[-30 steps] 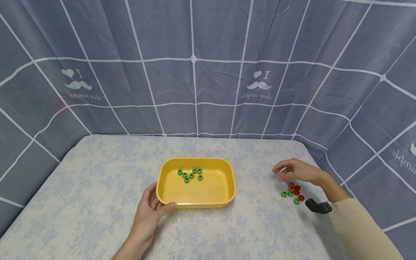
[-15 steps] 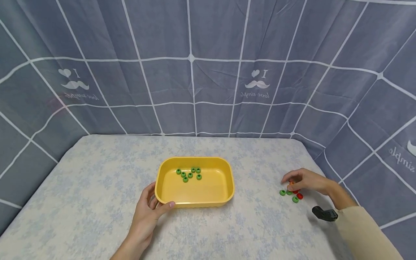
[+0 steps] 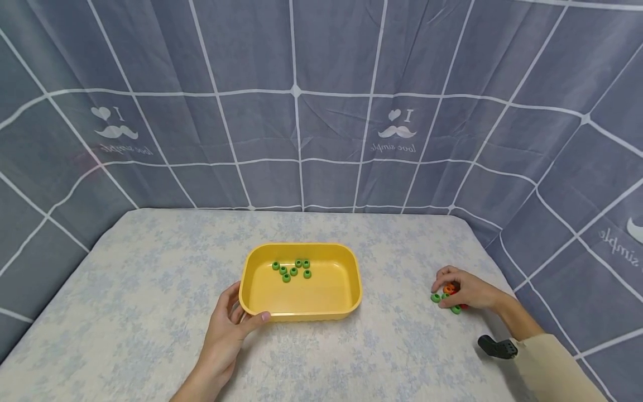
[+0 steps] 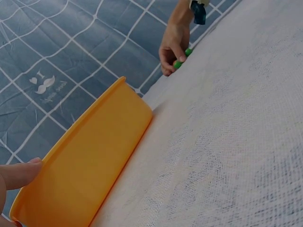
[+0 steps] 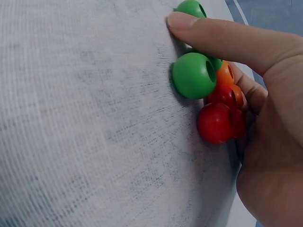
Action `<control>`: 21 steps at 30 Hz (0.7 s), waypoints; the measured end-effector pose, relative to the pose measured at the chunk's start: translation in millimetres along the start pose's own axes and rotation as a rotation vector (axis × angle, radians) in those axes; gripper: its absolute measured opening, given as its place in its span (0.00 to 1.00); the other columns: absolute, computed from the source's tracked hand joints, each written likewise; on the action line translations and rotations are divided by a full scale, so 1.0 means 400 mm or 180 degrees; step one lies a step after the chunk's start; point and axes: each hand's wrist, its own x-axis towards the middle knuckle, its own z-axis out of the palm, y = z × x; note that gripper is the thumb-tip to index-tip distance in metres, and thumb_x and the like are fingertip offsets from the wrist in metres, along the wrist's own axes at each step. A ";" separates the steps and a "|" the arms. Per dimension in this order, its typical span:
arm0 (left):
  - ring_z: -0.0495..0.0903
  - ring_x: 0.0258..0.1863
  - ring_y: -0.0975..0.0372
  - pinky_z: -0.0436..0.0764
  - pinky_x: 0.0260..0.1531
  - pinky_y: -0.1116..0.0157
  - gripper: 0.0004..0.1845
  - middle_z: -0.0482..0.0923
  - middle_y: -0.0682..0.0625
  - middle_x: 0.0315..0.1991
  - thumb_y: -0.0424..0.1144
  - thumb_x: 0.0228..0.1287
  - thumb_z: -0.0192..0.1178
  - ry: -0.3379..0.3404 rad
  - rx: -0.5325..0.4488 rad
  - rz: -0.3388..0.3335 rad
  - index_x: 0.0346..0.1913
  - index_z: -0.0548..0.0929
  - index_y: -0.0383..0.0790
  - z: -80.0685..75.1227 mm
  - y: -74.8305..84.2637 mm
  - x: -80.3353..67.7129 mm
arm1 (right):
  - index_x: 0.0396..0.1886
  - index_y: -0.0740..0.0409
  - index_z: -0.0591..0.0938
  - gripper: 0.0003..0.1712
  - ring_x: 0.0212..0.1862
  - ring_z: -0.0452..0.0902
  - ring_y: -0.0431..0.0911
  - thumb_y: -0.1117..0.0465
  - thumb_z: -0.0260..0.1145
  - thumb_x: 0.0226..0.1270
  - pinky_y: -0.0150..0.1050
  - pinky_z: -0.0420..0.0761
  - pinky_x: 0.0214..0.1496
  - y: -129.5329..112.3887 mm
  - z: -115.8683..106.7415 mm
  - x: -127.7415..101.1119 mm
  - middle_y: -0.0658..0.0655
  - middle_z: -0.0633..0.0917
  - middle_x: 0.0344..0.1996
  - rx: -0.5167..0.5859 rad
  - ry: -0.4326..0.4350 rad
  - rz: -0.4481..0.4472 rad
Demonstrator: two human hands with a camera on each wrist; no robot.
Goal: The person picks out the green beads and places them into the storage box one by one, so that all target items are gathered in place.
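While the left hand [image 3: 228,326] holds the near left corner of the yellow tray [image 3: 301,310], thumb over the rim and fingers curled against the outer wall, the tray sits mid-table on the pale floral cloth [image 3: 125,290]

Right of it, at the table's right side: right hand [image 3: 464,290] now down on the small cluster of loose beads [image 3: 449,296]. A second ago it hovered above and just behind them with fingers spread; half a second ago it was lowering. Now fingers curl over the pile. Right wrist view: index finger [image 5: 222,38] laid across the top, tip touching the cloth beside a green bead [image 5: 191,74]; orange [image 5: 226,73] and red beads [image 5: 215,122] tucked against the palm. Whether any bead is actually pinched, I cannot tell — fingers cover and touch them. Judgement: the reach is over, picking about to start

Inside the tray, toward its far wall: seven green beads [image 3: 293,269] grouped loosely, unchanged. Tray and left hand have not shifted

Farthest: grey-blue grid curtain [image 3: 301,111] with moustache prints
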 end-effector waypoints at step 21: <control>0.63 0.75 0.52 0.75 0.62 0.74 0.54 0.51 0.42 0.80 0.28 0.61 0.75 -0.0005 -0.0010 -0.0025 0.83 0.49 0.40 0.001 0.002 -0.003 | 0.44 0.62 0.86 0.10 0.46 0.78 0.45 0.65 0.76 0.66 0.35 0.83 0.44 -0.027 -0.022 0.015 0.67 0.79 0.55 0.0232 0.0136 -0.0020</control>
